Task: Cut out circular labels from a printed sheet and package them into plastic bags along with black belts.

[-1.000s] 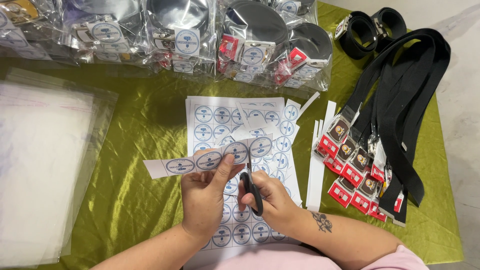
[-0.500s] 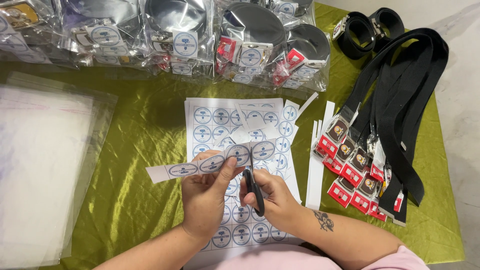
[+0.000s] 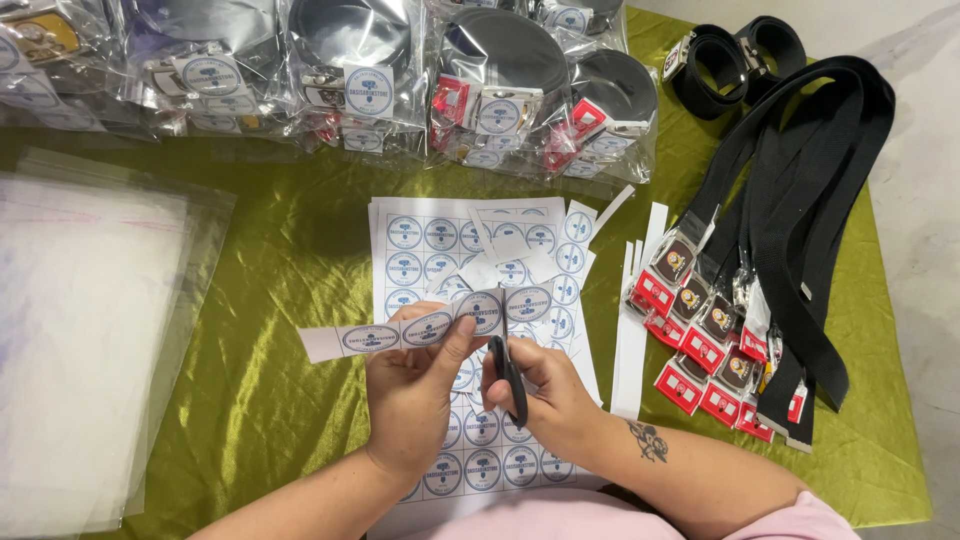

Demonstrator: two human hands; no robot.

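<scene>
Over the shiny olive-green cloth-covered counter (image 3: 280,290), left hand (image 3: 415,385) fingers pinch a white paper strip of round blue stickers (image 3: 430,327), right hand (image 3: 545,385) fingers grip black-handled scissors (image 3: 510,375) beside it

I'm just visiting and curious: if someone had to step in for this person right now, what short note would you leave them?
Left hand: fingers pinch a paper strip of round labels, held over the stack.
Right hand: holds black scissors, blades at the strip between two labels.
Label sheets lie stacked on the green cloth, with cut labels and offcuts on top.
Done: bagged belts at the far edge already carry round labels.
Left: several labels on the strip uncut; loose black belts lie unbagged on the right, clear bags on the left.
</scene>
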